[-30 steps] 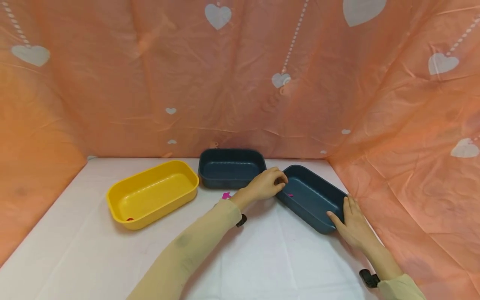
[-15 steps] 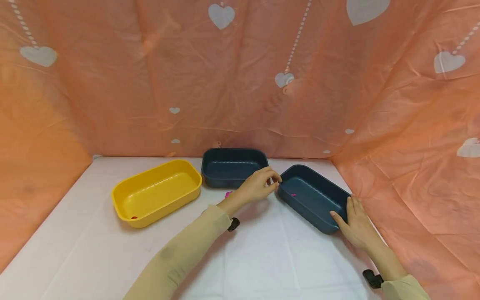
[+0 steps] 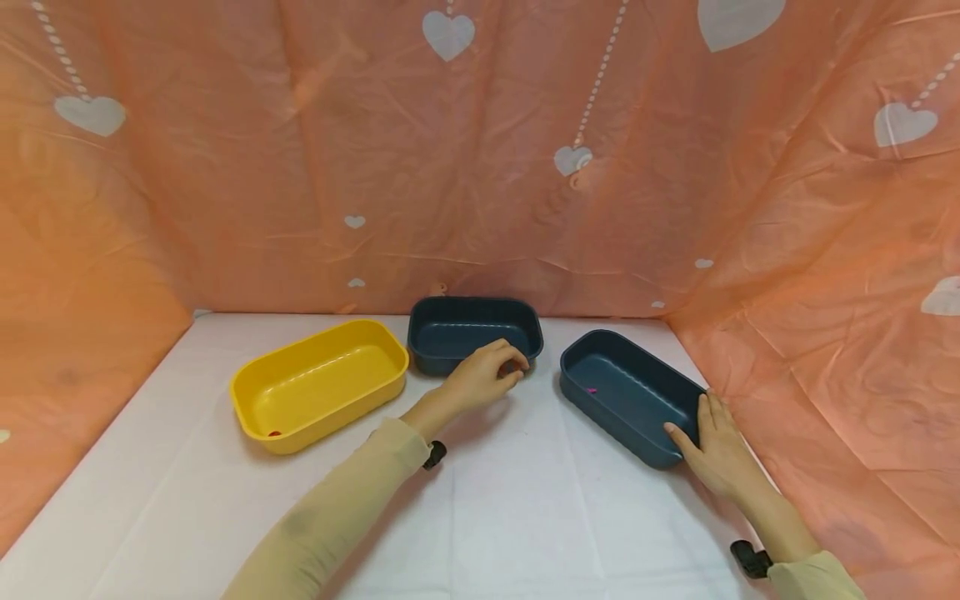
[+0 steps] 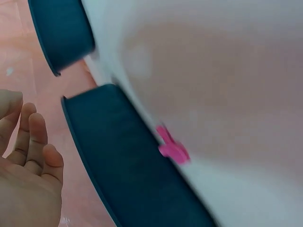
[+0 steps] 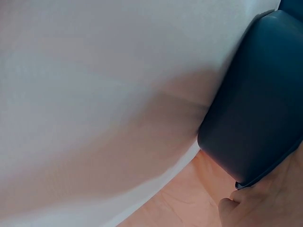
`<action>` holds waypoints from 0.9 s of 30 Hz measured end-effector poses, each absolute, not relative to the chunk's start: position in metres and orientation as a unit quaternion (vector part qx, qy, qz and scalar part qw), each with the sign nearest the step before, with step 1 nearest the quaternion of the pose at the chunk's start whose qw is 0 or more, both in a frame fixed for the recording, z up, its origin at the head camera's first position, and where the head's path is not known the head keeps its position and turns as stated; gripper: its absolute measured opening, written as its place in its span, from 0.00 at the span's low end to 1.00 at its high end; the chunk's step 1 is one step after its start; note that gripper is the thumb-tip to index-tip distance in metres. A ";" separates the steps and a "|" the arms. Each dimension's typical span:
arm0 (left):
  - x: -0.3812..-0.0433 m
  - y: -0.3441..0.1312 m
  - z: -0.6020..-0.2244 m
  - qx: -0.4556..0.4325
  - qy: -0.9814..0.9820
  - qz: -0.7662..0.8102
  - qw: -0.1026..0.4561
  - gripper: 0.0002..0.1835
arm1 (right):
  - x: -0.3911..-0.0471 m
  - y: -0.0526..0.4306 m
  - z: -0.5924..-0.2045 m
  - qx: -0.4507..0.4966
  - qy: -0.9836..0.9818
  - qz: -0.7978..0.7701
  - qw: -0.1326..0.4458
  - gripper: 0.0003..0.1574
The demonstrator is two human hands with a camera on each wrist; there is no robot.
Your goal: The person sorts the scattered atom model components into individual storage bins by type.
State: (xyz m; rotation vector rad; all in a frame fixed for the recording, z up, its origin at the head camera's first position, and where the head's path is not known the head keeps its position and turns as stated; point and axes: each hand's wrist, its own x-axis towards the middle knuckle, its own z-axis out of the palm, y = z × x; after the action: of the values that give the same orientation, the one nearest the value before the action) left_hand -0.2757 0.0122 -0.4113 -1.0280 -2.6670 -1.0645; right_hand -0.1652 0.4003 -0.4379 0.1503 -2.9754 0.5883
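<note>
My left hand point(image 3: 483, 377) hovers by the front rim of the middle dark blue tray point(image 3: 437, 365), fingers loosely bent with nothing visible between them. A small pink toy piece point(image 4: 174, 151) lies on the cloth against that tray's wall in the left wrist view; the hand and arm hide it in the head view. My right hand point(image 3: 712, 450) grips the near right end of the right dark blue tray point(image 3: 611, 423), thumb over the rim and fingers along the outside. Inside this tray is a tiny pink piece point(image 3: 592, 390).
A yellow tray point(image 3: 322, 414) stands at the left, with a small red piece point(image 3: 274, 433) in its near corner. White cloth point(image 3: 517, 517) covers the table. Orange curtains point(image 3: 465, 225) with pale hearts hang behind and at both sides.
My left hand has moved left, from the right tray's rim to the front of the middle tray. The right hand keeps its place on its tray. The view has shifted slightly.
</note>
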 end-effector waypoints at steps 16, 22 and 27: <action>-0.276 -0.039 -0.420 -0.324 -0.911 -0.254 0.011 0.06 | -0.165 0.400 -0.436 0.050 -0.979 0.190 0.049 0.60; -0.275 -0.046 -0.422 -0.306 -0.929 -0.208 -0.011 0.06 | -0.165 0.400 -0.436 0.051 -0.979 0.189 0.049 0.59; -0.272 -0.049 -0.422 -0.313 -0.935 -0.167 -0.013 0.08 | -0.165 0.399 -0.436 0.050 -0.980 0.188 0.049 0.60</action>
State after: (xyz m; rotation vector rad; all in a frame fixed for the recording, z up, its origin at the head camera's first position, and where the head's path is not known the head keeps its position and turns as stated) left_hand -0.2715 -0.0492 -0.4225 -0.9909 -2.9627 -0.5278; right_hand -0.1653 0.3994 -0.4359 0.1518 -2.9854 0.5718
